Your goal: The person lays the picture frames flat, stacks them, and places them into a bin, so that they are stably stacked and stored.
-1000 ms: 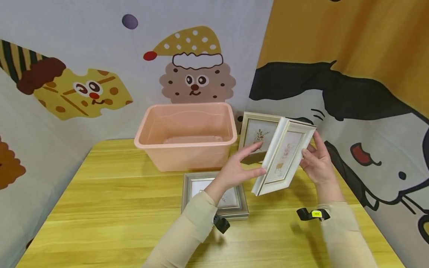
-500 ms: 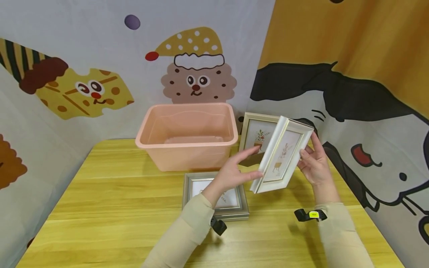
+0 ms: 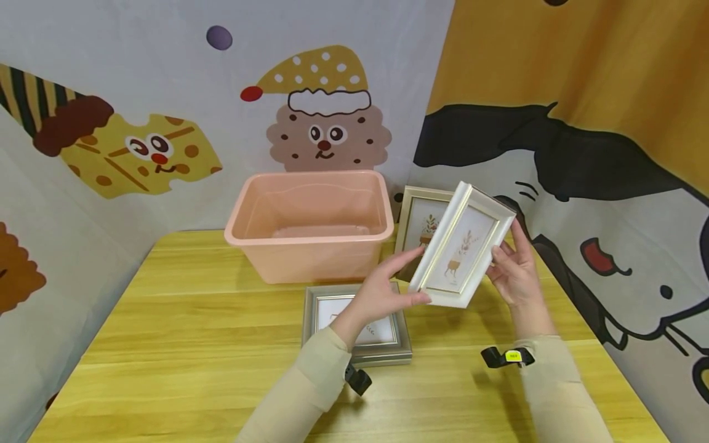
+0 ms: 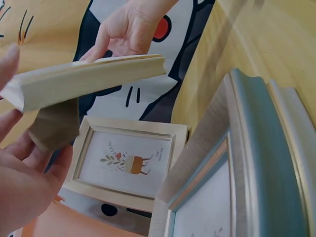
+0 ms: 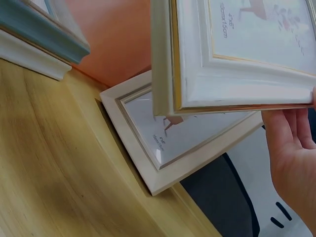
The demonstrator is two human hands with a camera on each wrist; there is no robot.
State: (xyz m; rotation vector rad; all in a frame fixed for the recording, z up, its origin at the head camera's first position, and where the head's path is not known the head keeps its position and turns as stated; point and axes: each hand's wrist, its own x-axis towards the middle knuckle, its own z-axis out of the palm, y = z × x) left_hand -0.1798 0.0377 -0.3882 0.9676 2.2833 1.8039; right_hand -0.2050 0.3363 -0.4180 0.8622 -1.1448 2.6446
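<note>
A white picture frame (image 3: pixel 468 246) with a thin gold inner line is held tilted above the table between both hands. My right hand (image 3: pixel 515 271) grips its right edge, thumb in front and fingers behind. On the lower left corner, my left hand (image 3: pixel 382 295) has its thumb at the front and its fingers behind. The left wrist view shows those fingers around the brown stand (image 4: pixel 57 123) at the frame's back. Behind it a beige picture frame (image 3: pixel 416 215) stands upright, partly covered. A silver-grey picture frame (image 3: pixel 382 332) lies flat below my left hand, on top of another frame (image 5: pixel 32 54).
A pink plastic bin (image 3: pixel 310 261) stands at the back of the wooden table (image 3: pixel 194 344), left of the upright frame. Cartoon-printed cloth (image 3: pixel 166 49) hangs behind and along both sides. Each wrist carries a black camera strap (image 3: pixel 506 357).
Both hands have turned the white picture frame so its front faces the head camera more, shifting it slightly left and up at the lower edge. The other frames and bin stay put.
</note>
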